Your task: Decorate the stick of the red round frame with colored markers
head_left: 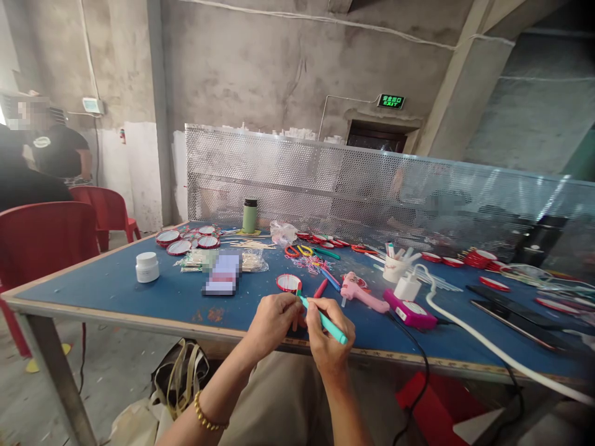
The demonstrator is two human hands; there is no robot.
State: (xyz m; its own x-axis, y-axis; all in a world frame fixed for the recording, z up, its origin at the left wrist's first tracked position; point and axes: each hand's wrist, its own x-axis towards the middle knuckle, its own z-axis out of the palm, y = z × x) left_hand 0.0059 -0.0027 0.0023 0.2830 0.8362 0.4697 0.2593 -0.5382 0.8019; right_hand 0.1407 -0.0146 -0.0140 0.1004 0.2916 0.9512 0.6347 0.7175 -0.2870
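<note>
My right hand grips a teal marker pen, its tip pointing left toward my left hand. My left hand is closed at the table's front edge, pinching a thin stick with a red and green end. The pen's tip is at or very near this stick; I cannot tell whether they touch. Just behind my fingers lies a round red-rimmed disc with a pale face. To its right are a red pen, a blue pen and a pink glue gun.
A phone, a white jar and bagged sticks lie left. Right are a cup of pens, a purple box and a white cable. A green bottle stands before a perforated metal screen.
</note>
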